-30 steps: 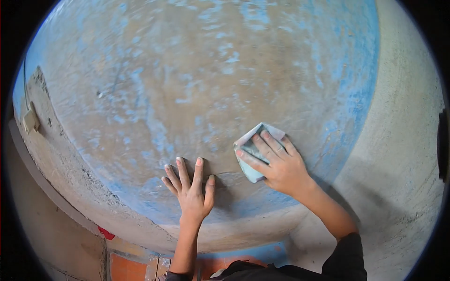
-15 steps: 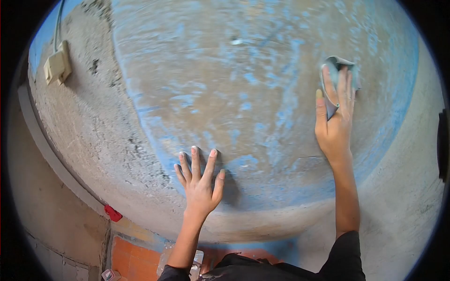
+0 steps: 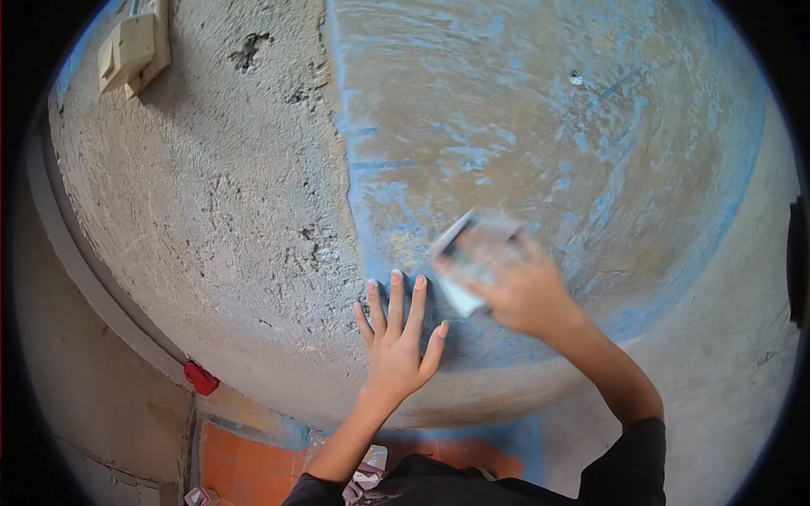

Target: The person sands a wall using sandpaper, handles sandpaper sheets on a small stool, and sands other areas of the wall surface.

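Note:
In front of me is a wall [image 3: 498,143] with worn blue paint over a grey-brown surface. My left hand [image 3: 395,358] lies flat on its lower part, fingers spread, near the edge where the blue meets rough bare plaster [image 3: 228,202]. Just to the right and slightly higher, my right hand [image 3: 536,287] holds a bent sheet of sandpaper [image 3: 461,297] against the painted surface. Motion blurs that hand and the sheet, and the fingers partly cover it.
A cream electrical box [image 3: 126,52] with a cable is fixed at the upper left. Along the lower left runs a raised ledge [image 3: 110,304] with a red object [image 3: 201,378] on it. Orange tiles [image 3: 249,464] cover the floor below.
My right hand has swept down and left with the sandpaper, from the upper right to close by my left hand. The view has turned left, showing more bare plaster. My left hand stays flat.

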Demonstrator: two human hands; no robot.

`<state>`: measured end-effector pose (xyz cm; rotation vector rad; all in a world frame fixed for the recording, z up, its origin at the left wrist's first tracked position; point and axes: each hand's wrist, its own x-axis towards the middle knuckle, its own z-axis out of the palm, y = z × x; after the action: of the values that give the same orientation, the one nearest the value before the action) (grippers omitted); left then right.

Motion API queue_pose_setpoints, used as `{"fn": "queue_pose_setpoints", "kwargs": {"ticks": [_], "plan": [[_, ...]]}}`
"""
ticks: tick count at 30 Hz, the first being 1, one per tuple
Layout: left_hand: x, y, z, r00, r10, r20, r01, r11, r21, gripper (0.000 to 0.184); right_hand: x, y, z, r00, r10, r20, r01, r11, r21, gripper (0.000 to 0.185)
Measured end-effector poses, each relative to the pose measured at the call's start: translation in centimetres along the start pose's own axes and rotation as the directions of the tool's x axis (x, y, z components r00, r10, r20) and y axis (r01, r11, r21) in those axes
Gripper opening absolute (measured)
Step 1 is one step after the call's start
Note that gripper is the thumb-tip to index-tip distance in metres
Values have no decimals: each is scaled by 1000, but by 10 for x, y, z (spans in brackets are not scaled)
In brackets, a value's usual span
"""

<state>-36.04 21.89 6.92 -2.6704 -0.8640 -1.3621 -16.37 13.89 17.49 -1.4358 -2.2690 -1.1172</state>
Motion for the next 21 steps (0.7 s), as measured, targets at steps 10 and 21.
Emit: {"fn": "queue_pose_setpoints", "kwargs": {"ticks": [10,21], "plan": [[3,-18,-8,999,33,-34,-31,997,69,69,62,9,-25,943,208,-258,-251,957,-148,67],[-20,-29,-6,997,-74,31,76,995,-57,63,2,-56,47,982,181,-55,-178,983,44,71]]}}
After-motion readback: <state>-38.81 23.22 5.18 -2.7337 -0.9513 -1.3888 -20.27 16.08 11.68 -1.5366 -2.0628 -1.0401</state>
